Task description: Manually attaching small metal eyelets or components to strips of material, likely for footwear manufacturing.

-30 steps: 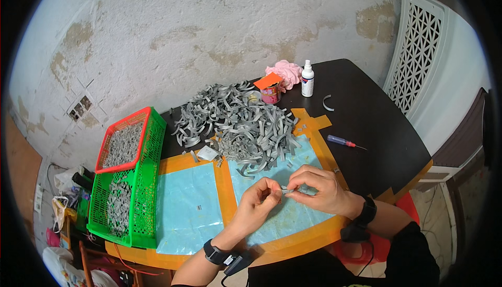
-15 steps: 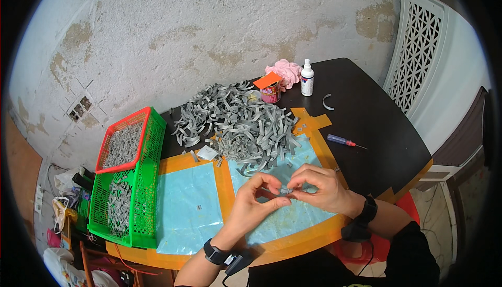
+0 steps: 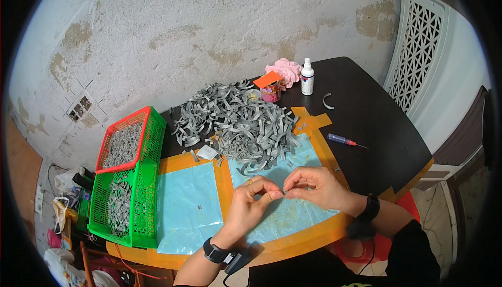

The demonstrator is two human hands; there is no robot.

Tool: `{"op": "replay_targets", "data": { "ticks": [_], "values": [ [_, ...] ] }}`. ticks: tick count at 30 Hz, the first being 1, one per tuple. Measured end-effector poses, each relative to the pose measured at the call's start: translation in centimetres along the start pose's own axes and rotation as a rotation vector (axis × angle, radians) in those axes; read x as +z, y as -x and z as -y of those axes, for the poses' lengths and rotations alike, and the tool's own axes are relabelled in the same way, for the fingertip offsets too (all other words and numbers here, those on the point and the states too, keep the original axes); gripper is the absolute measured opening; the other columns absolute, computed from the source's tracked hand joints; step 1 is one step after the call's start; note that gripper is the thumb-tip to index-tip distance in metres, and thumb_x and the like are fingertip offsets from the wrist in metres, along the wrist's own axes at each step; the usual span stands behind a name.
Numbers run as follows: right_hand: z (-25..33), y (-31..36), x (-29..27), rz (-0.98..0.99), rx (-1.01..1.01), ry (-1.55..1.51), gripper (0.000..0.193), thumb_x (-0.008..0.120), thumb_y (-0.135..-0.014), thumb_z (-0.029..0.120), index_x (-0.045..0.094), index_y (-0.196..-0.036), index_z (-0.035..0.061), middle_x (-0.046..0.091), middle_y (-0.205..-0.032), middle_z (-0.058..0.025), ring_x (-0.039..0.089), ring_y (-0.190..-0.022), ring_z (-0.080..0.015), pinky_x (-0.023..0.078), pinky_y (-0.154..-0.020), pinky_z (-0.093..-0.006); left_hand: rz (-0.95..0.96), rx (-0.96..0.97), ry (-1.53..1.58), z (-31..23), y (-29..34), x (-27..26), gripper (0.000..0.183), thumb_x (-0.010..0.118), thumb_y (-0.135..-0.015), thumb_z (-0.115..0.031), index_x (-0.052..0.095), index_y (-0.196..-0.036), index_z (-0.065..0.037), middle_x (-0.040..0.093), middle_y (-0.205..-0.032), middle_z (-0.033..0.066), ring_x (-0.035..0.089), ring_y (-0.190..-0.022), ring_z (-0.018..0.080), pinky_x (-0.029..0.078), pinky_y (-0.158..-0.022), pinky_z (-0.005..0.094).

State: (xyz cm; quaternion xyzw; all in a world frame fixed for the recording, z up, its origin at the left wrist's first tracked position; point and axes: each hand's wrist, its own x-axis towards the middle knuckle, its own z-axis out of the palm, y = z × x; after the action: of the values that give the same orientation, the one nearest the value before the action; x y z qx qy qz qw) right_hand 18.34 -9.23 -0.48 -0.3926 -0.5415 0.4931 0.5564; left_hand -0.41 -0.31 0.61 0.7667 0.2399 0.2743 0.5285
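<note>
Over the blue plastic sheet, my left hand (image 3: 250, 203) and my right hand (image 3: 320, 188) meet, thumbs and index fingers pinched together. A small grey piece (image 3: 284, 193) is held between both sets of fingertips; most of it is hidden. Just beyond my hands lies a heap of curved grey strips (image 3: 269, 122), with a cluster of short grey pieces (image 3: 232, 145) at its front. One tiny grey piece (image 3: 198, 207) rests on the left part of the blue sheet (image 3: 183, 187).
On the left, a green basket (image 3: 151, 182) and a red-rimmed basket (image 3: 140, 148) hold small grey pieces. Behind stand a tin (image 3: 270, 93), pink cloth (image 3: 286, 70) and white spray bottle (image 3: 307, 80). A screwdriver (image 3: 341, 140) and single curved strip (image 3: 325, 100) lie on the black tabletop (image 3: 387, 135).
My fingertips have drawn closer together around the small grey piece, and the gap between my left thumb and index finger has narrowed. The heap and baskets stay put.
</note>
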Motion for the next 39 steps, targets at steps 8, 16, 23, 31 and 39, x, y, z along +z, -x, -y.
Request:
{"op": "replay_targets", "data": {
  "ticks": [8,16,23,31,39],
  "values": [
    [0.5,-0.1,0.4,0.016,0.031,0.034,0.017,0.066,-0.084,0.000,0.056,-0.097,-0.0013,0.060,-0.091,-0.0035,0.060,-0.085,-0.0090,0.049,-0.075,-0.0231,-0.037,0.097,-0.081,-0.2,-0.1,0.5,0.009,0.070,-0.082,-0.008,0.067,-0.083,0.001,0.062,-0.078,0.0051,0.057,-0.072,0.0149,0.045,-0.067,0.0268],
    [1.0,0.2,0.2,0.058,-0.029,0.285,0.018,0.068,-0.078,-0.003,0.055,-0.090,0.0006,0.058,-0.086,-0.0026,0.058,-0.076,-0.0074,0.050,-0.068,-0.0226,0.124,-0.088,0.056,0.7,0.1,0.6,0.010,0.070,-0.084,-0.009,0.066,-0.085,0.000,0.061,-0.081,0.0015,0.055,-0.079,0.0083,0.045,-0.074,0.0242],
    [1.0,0.2,-0.3,0.156,-0.047,0.314,0.016,0.065,-0.077,-0.005,0.055,-0.087,0.0006,0.058,-0.084,-0.0025,0.058,-0.075,-0.0073,0.051,-0.068,-0.0234,0.209,-0.169,0.159,0.8,0.5,0.7,0.009,0.066,-0.087,-0.008,0.064,-0.090,0.001,0.062,-0.085,0.0009,0.055,-0.081,0.0078,0.045,-0.076,0.0243],
    [1.0,0.0,0.4,0.102,-0.119,0.218,0.019,0.070,-0.076,0.001,0.053,-0.085,0.0025,0.060,-0.080,-0.0018,0.057,-0.070,-0.0073,0.047,-0.063,-0.0231,0.181,-0.225,0.373,1.4,0.2,0.3,0.011,0.062,-0.091,-0.010,0.062,-0.089,0.001,0.062,-0.082,0.0014,0.055,-0.078,0.0078,0.045,-0.072,0.0222],
    [1.2,-0.3,0.5,0.084,-0.189,0.470,0.023,0.072,-0.076,0.004,0.050,-0.084,0.0041,0.056,-0.073,-0.0024,0.057,-0.066,-0.0096,0.046,-0.057,-0.0255,0.231,-0.245,0.444,0.9,0.1,0.7,0.014,0.062,-0.092,-0.013,0.062,-0.087,0.000,0.060,-0.081,0.0001,0.053,-0.076,0.0068,0.044,-0.070,0.0213]
  ]
}}
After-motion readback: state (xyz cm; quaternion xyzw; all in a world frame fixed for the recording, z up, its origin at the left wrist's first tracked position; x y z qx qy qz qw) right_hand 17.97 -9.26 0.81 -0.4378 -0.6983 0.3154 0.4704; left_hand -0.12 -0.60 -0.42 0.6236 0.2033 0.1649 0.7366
